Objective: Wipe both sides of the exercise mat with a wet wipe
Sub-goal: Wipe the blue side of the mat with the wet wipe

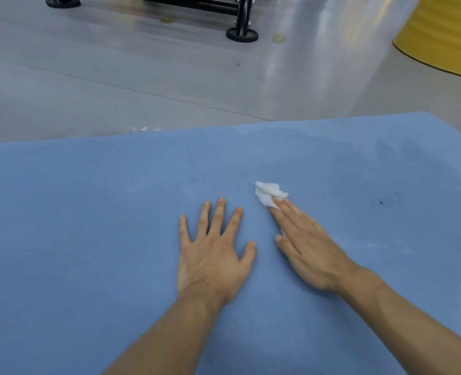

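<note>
A blue exercise mat (88, 226) lies flat on the floor and fills the lower part of the head view. My left hand (213, 253) rests flat on the mat with its fingers spread. Just to its right, my right hand (305, 247) lies on the mat with straight fingers pressing down on a crumpled white wet wipe (268, 193). The wipe sticks out beyond the fingertips. A darker damp patch (359, 158) shows on the mat beyond and to the right of the wipe.
Grey glossy floor (142, 77) stretches beyond the mat's far edge. A black metal frame with round feet (241, 35) stands at the top. A yellow cylindrical object (440, 33) sits at the top right. A small dark mark (381, 203) is on the mat.
</note>
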A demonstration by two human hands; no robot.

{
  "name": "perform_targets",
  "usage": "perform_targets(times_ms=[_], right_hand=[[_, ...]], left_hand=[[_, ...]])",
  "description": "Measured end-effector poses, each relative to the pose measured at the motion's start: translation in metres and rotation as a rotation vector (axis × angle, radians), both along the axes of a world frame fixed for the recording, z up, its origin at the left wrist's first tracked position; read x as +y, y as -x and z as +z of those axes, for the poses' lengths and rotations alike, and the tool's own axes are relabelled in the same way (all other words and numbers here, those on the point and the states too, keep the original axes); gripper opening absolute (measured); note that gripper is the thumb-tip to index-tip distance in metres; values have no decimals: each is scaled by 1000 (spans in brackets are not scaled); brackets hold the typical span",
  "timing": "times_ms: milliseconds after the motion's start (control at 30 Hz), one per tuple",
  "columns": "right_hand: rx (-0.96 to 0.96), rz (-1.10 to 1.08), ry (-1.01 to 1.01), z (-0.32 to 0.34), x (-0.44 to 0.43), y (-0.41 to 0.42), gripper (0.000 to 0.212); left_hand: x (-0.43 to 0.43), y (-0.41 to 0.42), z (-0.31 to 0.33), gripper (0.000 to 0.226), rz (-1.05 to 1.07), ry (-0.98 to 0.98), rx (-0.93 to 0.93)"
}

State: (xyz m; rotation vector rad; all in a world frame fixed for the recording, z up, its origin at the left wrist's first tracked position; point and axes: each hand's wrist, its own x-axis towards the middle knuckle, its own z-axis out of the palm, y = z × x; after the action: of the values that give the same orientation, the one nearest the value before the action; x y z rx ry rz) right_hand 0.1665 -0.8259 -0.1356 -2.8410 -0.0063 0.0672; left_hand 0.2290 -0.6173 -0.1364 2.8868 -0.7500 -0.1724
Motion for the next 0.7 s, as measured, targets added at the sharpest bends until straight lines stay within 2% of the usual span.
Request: perform_targets(times_ms=[67,133,333,467,533,600,700], right_hand=[[37,60,14,3,2,7,68],[36,31,81,2,-10,16,67],[13,-469,131,-6,-96,49,76],[-28,-629,121,-9,-108,45,65],[-47,-684,98,-10,-98,36,70],[-49,-643,72,-9,-79,25,66],[-75,-384,84,-10,-37,15,68]], left_hand=[[0,0,0,72,0,-4,6],[0,0,0,73,-2,-6,5],[0,-1,-1,72,-7,-1,8],[2,-1,-1,71,-3,-5,4],[1,0,0,72,-2,-6,1],[0,0,-1,72,-3,-12,4],[-1,-1,-1,71,-5,-24,4]])
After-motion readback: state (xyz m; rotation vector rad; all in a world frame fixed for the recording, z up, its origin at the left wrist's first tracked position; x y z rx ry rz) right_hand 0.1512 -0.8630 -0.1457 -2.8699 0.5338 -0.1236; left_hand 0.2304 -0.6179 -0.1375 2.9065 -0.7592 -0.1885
